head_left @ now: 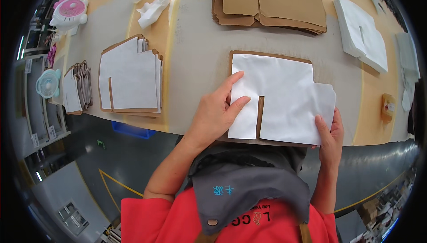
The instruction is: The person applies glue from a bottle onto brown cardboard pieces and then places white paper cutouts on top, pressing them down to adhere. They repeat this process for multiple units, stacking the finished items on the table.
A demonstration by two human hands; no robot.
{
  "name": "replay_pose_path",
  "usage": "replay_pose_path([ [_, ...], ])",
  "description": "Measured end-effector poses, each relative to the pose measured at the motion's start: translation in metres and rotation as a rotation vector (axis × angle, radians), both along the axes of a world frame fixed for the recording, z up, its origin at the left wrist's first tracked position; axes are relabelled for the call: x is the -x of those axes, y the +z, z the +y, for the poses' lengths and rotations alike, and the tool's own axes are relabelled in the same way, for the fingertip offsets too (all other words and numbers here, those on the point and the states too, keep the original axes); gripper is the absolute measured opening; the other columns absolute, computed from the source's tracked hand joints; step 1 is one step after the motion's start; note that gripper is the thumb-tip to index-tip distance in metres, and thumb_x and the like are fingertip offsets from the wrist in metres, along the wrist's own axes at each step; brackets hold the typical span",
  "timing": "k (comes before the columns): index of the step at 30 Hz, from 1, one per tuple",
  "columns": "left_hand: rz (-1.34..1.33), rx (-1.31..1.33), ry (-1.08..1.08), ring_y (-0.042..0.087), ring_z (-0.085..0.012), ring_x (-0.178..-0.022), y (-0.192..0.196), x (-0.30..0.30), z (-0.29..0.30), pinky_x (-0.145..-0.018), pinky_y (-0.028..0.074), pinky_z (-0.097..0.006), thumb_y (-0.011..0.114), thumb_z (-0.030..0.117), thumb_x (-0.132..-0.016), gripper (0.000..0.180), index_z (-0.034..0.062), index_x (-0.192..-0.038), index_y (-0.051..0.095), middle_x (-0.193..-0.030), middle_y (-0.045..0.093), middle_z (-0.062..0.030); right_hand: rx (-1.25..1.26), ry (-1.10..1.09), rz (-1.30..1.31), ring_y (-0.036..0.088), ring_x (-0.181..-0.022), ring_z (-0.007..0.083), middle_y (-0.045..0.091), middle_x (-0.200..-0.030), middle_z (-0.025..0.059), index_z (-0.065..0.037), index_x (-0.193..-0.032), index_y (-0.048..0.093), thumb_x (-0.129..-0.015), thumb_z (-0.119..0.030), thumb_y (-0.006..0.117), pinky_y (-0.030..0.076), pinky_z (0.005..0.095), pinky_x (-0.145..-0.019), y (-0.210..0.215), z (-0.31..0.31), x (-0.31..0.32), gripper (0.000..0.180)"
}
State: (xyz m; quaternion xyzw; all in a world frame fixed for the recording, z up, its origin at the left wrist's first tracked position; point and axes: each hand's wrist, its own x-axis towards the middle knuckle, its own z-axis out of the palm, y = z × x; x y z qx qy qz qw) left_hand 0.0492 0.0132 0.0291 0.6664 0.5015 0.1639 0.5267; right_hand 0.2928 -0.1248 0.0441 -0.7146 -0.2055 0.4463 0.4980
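Note:
In front of me at the table's near edge lies a white sheet [289, 96] with a narrow slot, on a brown cardboard piece [271, 55] that shows along the top, left edge and through the slot. My left hand [218, 114] rests at the sheet's left side, thumb and index finger spread apart on its surface; its other fingers are partly hidden. At the lower right corner, my right hand [331, 134] pinches the sheet and cardboard, thumb on top and fingers at the edge and underneath.
Brown cardboard pieces [289, 3] are stacked at the far side. White sheets [362, 34] lie at right, near a small amber block [388, 108]. Layered white-and-brown pieces [133, 78] and a smaller pile [78, 87] sit left, by a pink fan [71, 12] and crumpled white material [152, 11].

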Motion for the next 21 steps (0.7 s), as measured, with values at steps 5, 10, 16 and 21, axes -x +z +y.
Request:
replay_pose_path([
  [5, 0.061, 0.004, -0.021, 0.045, -0.0053, -0.060, 0.012, 0.002, -0.001, -0.057, 0.041, -0.021, 0.076, 0.018, -0.089, 0.057, 0.0052, -0.140, 0.054, -0.069, 0.049, 0.0013, 0.000, 0.014, -0.001, 0.057, -0.059, 0.0043, 0.064, -0.092, 0.0032, 0.000, -0.127, 0.052, -0.097, -0.017, 0.063, 0.041, 0.0197, -0.040, -0.002, -0.001, -0.002, 0.037],
  [10, 0.114, -0.057, -0.042, 0.051, -0.0109, -0.060, 0.014, 0.008, -0.004, -0.059, 0.045, -0.026, 0.079, 0.019, -0.085, 0.063, 0.0067, -0.141, 0.052, -0.069, 0.055, -0.0025, 0.024, 0.021, -0.032, 0.058, -0.060, 0.0039, 0.064, -0.093, 0.0029, -0.001, -0.127, 0.052, -0.097, -0.018, 0.063, 0.041, 0.0197, -0.040, -0.006, -0.003, -0.002, 0.036],
  [16, 0.179, -0.105, -0.059, 0.056, -0.0175, -0.058, 0.015, 0.008, -0.006, -0.059, 0.047, -0.031, 0.078, 0.017, -0.083, 0.064, 0.0072, -0.141, 0.052, -0.067, 0.058, -0.0070, 0.017, 0.028, -0.037, 0.058, -0.061, 0.0038, 0.065, -0.095, 0.0031, -0.001, -0.130, 0.052, -0.097, -0.018, 0.064, 0.040, 0.0196, -0.040, -0.009, -0.006, -0.003, 0.040],
  [21, 0.205, -0.192, -0.059, 0.055, -0.0110, -0.057, 0.010, 0.008, -0.008, -0.058, 0.048, -0.027, 0.080, 0.014, -0.081, 0.065, 0.0108, -0.141, 0.055, -0.067, 0.059, -0.0036, 0.020, 0.024, -0.063, 0.058, -0.061, 0.0037, 0.065, -0.096, 0.0031, -0.001, -0.133, 0.051, -0.097, -0.017, 0.064, 0.040, 0.0195, -0.040, -0.008, -0.006, -0.001, 0.042],
])
